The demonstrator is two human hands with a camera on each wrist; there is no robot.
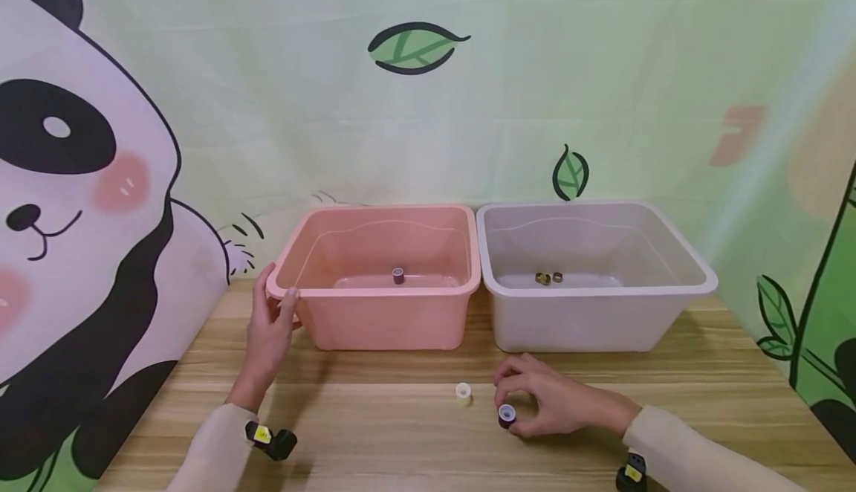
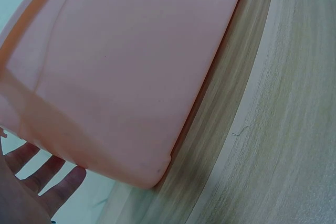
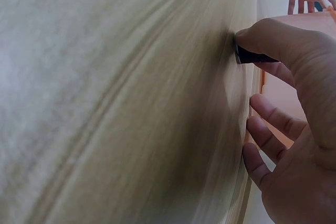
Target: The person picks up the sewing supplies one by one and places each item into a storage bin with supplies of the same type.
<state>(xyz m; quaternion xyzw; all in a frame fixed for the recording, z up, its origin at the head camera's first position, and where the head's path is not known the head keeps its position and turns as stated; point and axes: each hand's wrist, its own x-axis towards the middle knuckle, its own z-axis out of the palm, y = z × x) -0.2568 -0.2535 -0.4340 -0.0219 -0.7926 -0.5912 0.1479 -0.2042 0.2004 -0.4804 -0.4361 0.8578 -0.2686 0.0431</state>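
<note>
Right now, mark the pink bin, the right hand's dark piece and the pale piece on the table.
Pink bin [image 1: 388, 321], head view: front outer wall.
Dark piece [image 1: 507, 421], head view: near side, below the rim.
Pale piece [image 1: 464, 397], head view: near side.

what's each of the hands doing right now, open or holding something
Left hand: holding the pink bin at its corner.
Right hand: pinching a small dark cylinder.

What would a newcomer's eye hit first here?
Likely the big panda on the backdrop, filling the head view's left side. Next, the pink tub and gray tub, side by side on the wooden table. Then the small dark cap pinched in the right grip, in front of the gray tub, with a pale cap to its left.
</note>
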